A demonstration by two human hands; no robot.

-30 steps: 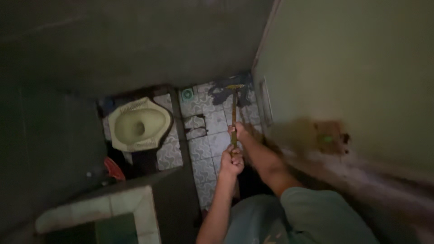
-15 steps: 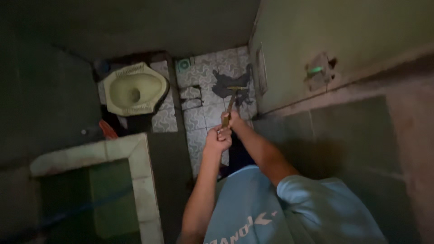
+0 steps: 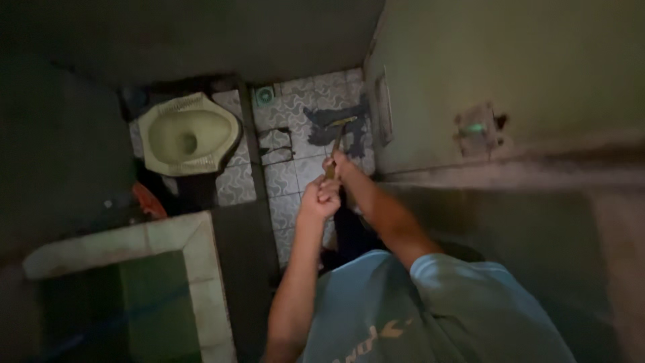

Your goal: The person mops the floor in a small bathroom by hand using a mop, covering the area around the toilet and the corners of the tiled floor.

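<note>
long-handled tool (image 3: 337, 136): thin yellowish shaft with a crossbar head, held upright over the patterned tile floor (image 3: 295, 188), its head resting on or just above a dark rag or patch (image 3: 334, 123) near the foot of the door (image 3: 470, 74). left hand (image 3: 318, 199) fingers are wrapped tight round the top of the shaft; right hand (image 3: 338, 165) fingers are closed on it just below, the two hands touching. the dimness hides whether the head is pressed to the floor.

progress, as judged: the tiles around the dark patch look pale and mostly bare, the patch itself lies bunched by the door, so the floor work appears under way rather than finished.

containers: squat toilet pan (image 3: 187, 134) to the left of the tiled strip, bowl looks empty apart from its drain hole. tiled water basin (image 3: 175, 238) in the near left corner, interior dark green; contents cannot be made out. small round floor drain (image 3: 265, 95) at the far wall. a red object (image 3: 146, 200) sits between pan and basin.
</note>
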